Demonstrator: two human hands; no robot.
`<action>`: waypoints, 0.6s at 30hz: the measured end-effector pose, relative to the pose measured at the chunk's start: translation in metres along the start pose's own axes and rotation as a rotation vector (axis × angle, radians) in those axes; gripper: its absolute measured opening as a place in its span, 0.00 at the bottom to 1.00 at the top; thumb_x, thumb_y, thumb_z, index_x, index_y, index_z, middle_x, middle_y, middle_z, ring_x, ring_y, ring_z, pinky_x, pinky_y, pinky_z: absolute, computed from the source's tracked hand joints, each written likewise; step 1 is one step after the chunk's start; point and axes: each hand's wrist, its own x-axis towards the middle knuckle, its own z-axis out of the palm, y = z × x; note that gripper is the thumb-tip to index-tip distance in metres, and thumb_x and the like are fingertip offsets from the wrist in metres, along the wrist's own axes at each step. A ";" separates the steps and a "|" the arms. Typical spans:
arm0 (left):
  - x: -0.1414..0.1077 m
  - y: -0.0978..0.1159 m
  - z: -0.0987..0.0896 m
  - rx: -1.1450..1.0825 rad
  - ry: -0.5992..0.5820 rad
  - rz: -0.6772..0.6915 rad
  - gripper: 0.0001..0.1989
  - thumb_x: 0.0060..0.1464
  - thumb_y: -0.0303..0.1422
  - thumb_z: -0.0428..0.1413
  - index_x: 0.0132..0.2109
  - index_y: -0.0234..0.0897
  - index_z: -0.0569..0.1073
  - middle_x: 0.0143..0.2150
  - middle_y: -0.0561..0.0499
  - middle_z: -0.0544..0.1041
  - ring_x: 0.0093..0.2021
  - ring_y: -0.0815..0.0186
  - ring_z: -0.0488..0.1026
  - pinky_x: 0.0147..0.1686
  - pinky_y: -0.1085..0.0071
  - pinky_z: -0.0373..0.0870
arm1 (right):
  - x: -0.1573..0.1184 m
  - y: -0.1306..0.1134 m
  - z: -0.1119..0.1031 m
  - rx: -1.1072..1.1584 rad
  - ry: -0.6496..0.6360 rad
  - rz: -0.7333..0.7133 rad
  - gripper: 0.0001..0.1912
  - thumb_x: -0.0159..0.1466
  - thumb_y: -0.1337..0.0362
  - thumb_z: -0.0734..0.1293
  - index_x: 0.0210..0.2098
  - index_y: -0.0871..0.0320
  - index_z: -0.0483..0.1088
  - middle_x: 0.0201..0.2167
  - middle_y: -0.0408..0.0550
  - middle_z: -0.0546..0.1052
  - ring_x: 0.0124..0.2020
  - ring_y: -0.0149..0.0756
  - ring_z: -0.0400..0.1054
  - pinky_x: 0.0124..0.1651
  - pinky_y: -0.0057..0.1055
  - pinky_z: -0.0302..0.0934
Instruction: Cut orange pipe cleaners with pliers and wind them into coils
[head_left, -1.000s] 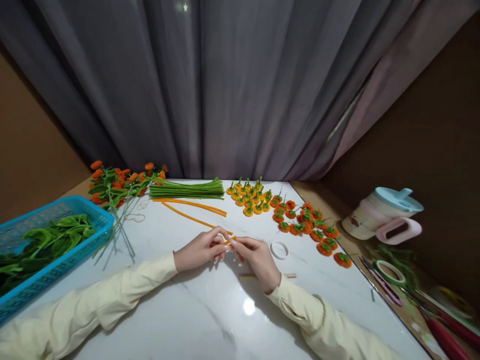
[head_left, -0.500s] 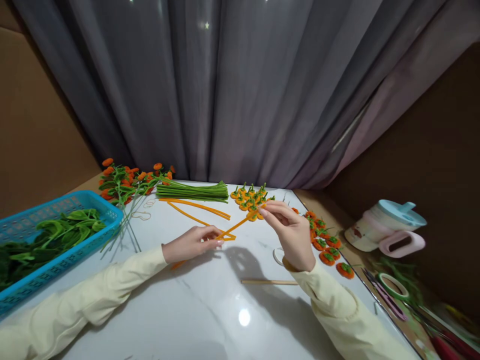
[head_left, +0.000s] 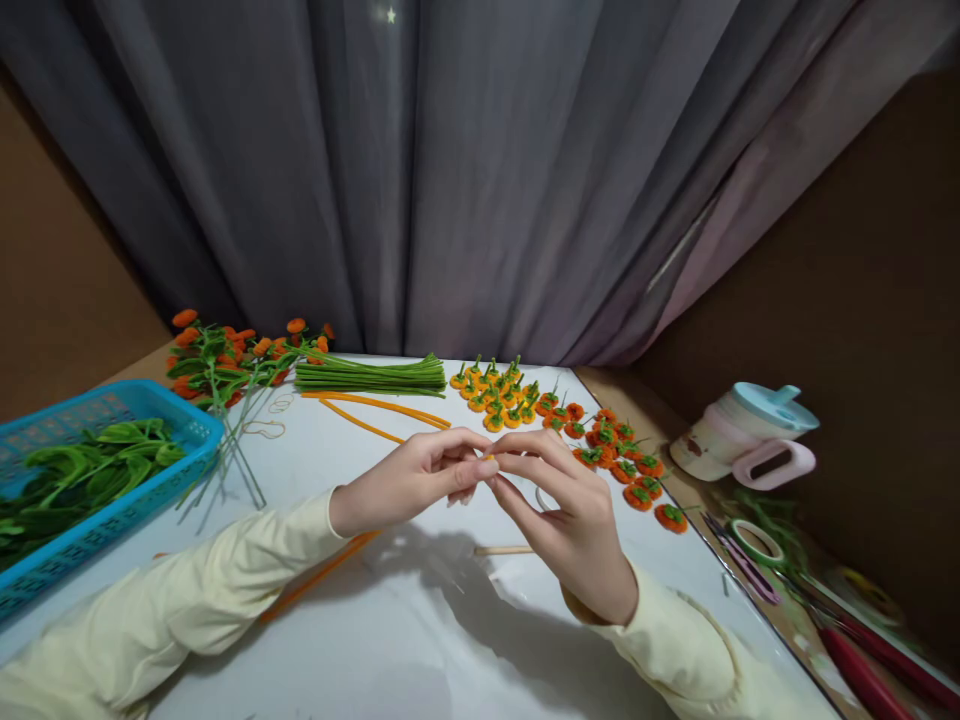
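Note:
My left hand (head_left: 420, 478) and my right hand (head_left: 566, 505) meet at the fingertips above the white tabletop (head_left: 390, 640). A small bit of an orange strip (head_left: 490, 458) shows between them; the fingers hide the rest. The left thumb and fingers are closed on it, and the right fingers touch the same spot. More orange strips (head_left: 322, 575) stick out below my left forearm. Behind my hands lie other orange strips (head_left: 375, 405) and a bundle of green stems (head_left: 371, 376).
A blue basket (head_left: 112, 510) of green leaves is at the left, beside orange flowers (head_left: 217, 360). Yellow-orange pieces (head_left: 499, 400) and red-orange pieces (head_left: 622, 460) lie behind and right. A wooden stick (head_left: 502, 550), a cup (head_left: 735, 435), tape (head_left: 756, 541) and scissors (head_left: 742, 565) are at the right.
My hands have come together at the fingertips. The orange strip stretched between them before is now mostly hidden in the fingers. The camera view has shifted slightly.

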 end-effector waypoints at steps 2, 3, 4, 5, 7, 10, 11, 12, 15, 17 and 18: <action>-0.002 -0.002 0.000 0.035 0.024 -0.006 0.16 0.57 0.41 0.53 0.43 0.31 0.74 0.24 0.56 0.66 0.26 0.74 0.63 0.28 0.77 0.61 | -0.003 -0.001 -0.006 -0.027 -0.037 0.010 0.08 0.65 0.71 0.62 0.41 0.56 0.71 0.38 0.51 0.73 0.39 0.38 0.69 0.40 0.36 0.66; -0.003 -0.003 -0.001 0.055 0.034 -0.008 0.15 0.58 0.40 0.52 0.42 0.31 0.75 0.24 0.56 0.65 0.25 0.74 0.62 0.27 0.77 0.60 | -0.005 0.000 -0.011 -0.054 -0.061 0.018 0.09 0.65 0.71 0.62 0.44 0.55 0.70 0.40 0.52 0.73 0.41 0.39 0.69 0.42 0.35 0.66; -0.004 -0.004 -0.002 0.076 0.039 -0.011 0.15 0.58 0.40 0.51 0.40 0.32 0.76 0.23 0.56 0.65 0.25 0.74 0.61 0.27 0.78 0.58 | -0.007 0.003 -0.017 -0.097 -0.087 0.024 0.10 0.66 0.70 0.63 0.46 0.56 0.70 0.42 0.53 0.73 0.44 0.39 0.69 0.44 0.35 0.66; -0.005 -0.006 -0.002 0.093 0.040 -0.016 0.15 0.59 0.40 0.51 0.40 0.32 0.76 0.22 0.56 0.64 0.24 0.75 0.60 0.26 0.78 0.57 | -0.010 0.007 -0.025 -0.160 -0.122 0.035 0.11 0.66 0.69 0.63 0.47 0.56 0.69 0.45 0.53 0.72 0.46 0.40 0.68 0.46 0.35 0.66; -0.007 -0.010 -0.004 0.107 0.025 -0.032 0.16 0.59 0.40 0.51 0.41 0.33 0.77 0.21 0.56 0.64 0.23 0.75 0.58 0.25 0.78 0.55 | -0.019 0.021 -0.046 -0.319 -0.185 0.050 0.10 0.67 0.65 0.62 0.46 0.56 0.70 0.47 0.53 0.72 0.48 0.40 0.68 0.48 0.34 0.65; -0.006 -0.021 -0.004 0.114 0.002 -0.047 0.16 0.59 0.40 0.50 0.42 0.34 0.77 0.21 0.56 0.64 0.23 0.75 0.57 0.25 0.77 0.55 | -0.046 0.049 -0.093 -0.586 -0.201 0.174 0.12 0.67 0.59 0.59 0.42 0.57 0.71 0.46 0.55 0.73 0.46 0.44 0.69 0.49 0.38 0.64; -0.005 -0.027 -0.003 0.120 -0.008 -0.053 0.16 0.59 0.40 0.50 0.42 0.34 0.77 0.21 0.56 0.64 0.23 0.74 0.57 0.25 0.77 0.55 | -0.061 0.058 -0.112 -0.680 -0.191 0.243 0.15 0.67 0.56 0.58 0.40 0.58 0.71 0.47 0.56 0.72 0.47 0.46 0.69 0.49 0.40 0.64; -0.004 -0.035 -0.002 0.129 -0.021 -0.061 0.16 0.58 0.40 0.50 0.42 0.33 0.77 0.22 0.56 0.64 0.23 0.74 0.57 0.25 0.77 0.56 | -0.077 0.066 -0.133 -0.771 -0.189 0.347 0.17 0.67 0.54 0.57 0.40 0.58 0.71 0.48 0.57 0.72 0.48 0.48 0.69 0.49 0.40 0.63; -0.001 -0.062 0.004 0.159 -0.040 -0.083 0.17 0.58 0.40 0.49 0.41 0.33 0.77 0.24 0.55 0.64 0.26 0.73 0.60 0.28 0.77 0.58 | -0.136 0.077 -0.197 -1.079 -0.174 0.754 0.20 0.65 0.51 0.57 0.43 0.60 0.71 0.52 0.63 0.69 0.51 0.52 0.66 0.48 0.41 0.62; -0.002 -0.080 0.009 0.176 -0.035 -0.097 0.19 0.59 0.40 0.47 0.42 0.33 0.77 0.24 0.54 0.66 0.27 0.72 0.61 0.28 0.76 0.58 | -0.173 0.074 -0.233 -1.245 -0.266 1.068 0.25 0.62 0.47 0.61 0.44 0.62 0.71 0.52 0.69 0.68 0.49 0.59 0.67 0.41 0.44 0.63; -0.002 -0.088 0.012 0.178 -0.040 -0.098 0.19 0.59 0.41 0.47 0.42 0.32 0.76 0.24 0.53 0.66 0.26 0.71 0.62 0.28 0.76 0.58 | -0.189 0.071 -0.246 -1.281 -0.293 1.154 0.27 0.60 0.46 0.63 0.44 0.63 0.72 0.51 0.72 0.68 0.47 0.61 0.68 0.38 0.45 0.63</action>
